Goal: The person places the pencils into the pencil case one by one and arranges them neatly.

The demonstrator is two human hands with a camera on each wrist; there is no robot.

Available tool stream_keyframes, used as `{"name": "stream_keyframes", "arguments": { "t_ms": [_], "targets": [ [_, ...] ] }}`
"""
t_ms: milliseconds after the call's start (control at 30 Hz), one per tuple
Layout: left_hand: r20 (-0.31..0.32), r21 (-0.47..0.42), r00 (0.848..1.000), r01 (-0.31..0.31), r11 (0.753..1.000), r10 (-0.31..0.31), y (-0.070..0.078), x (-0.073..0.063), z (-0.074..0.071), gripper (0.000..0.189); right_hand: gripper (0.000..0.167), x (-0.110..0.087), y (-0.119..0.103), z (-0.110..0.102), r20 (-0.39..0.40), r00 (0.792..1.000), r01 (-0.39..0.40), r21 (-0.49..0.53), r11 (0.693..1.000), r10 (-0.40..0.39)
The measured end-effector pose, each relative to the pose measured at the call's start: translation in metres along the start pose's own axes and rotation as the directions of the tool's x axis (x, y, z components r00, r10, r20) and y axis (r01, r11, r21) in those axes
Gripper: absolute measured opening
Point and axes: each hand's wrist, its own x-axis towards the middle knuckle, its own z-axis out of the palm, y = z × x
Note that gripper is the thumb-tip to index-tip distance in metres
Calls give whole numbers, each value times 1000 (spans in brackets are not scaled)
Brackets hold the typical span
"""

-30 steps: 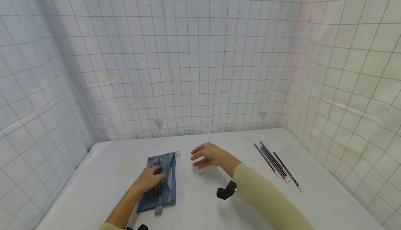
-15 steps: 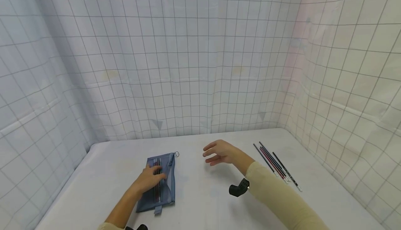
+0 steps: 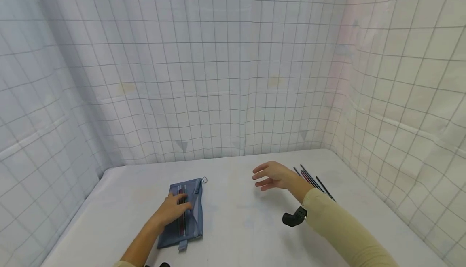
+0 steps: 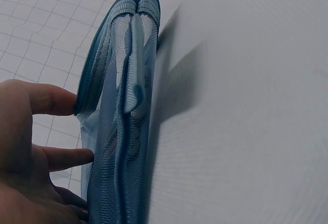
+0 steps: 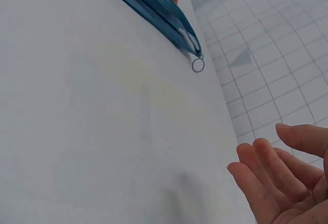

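Observation:
A blue mesh zip pouch (image 3: 195, 221) lies flat on the white table, left of centre, with several pencils (image 3: 182, 225) showing inside it. My left hand (image 3: 169, 211) rests on top of the pouch. In the left wrist view its fingertips touch the pouch (image 4: 134, 157) near the zipper (image 4: 92, 75), which gapes away from the body. My right hand (image 3: 274, 175) hovers over the table with nothing in it, fingers extended and apart. Several loose pencils (image 3: 308, 178) lie to its right, their near ends hidden behind the right forearm.
A metal ring (image 3: 204, 180) hangs at the pouch's far corner, and a fabric tab (image 3: 183, 245) sticks out at its near end. White grid-patterned curtains (image 3: 233, 77) enclose the table (image 3: 229, 218) at the back and both sides. A black wrist camera (image 3: 295, 217) juts from the right sleeve.
My right hand has moved rightward, away from the pouch and closer to the loose pencils; its forearm now covers part of them. My left hand has stayed on the pouch.

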Motion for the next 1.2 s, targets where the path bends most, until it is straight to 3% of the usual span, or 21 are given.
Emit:
{"name": "stream_keyframes", "arguments": {
  "t_ms": [433,700,1200],
  "targets": [
    [7,-3,1000,-1,1000,1,3,-2,-1,73,47,-10,4,-27,-44,999,0,-54,999,-3],
    [22,-19,1000,7,1000,-7,-2,-1,-2,73,49,-15,6,-41,-32,999,10,-92,996,-13],
    [18,-27,1000,-3,1000,4,-2,-2,-1,73,50,-24,19,-95,-119,993,-4,-157,988,-15]
  ]
}}
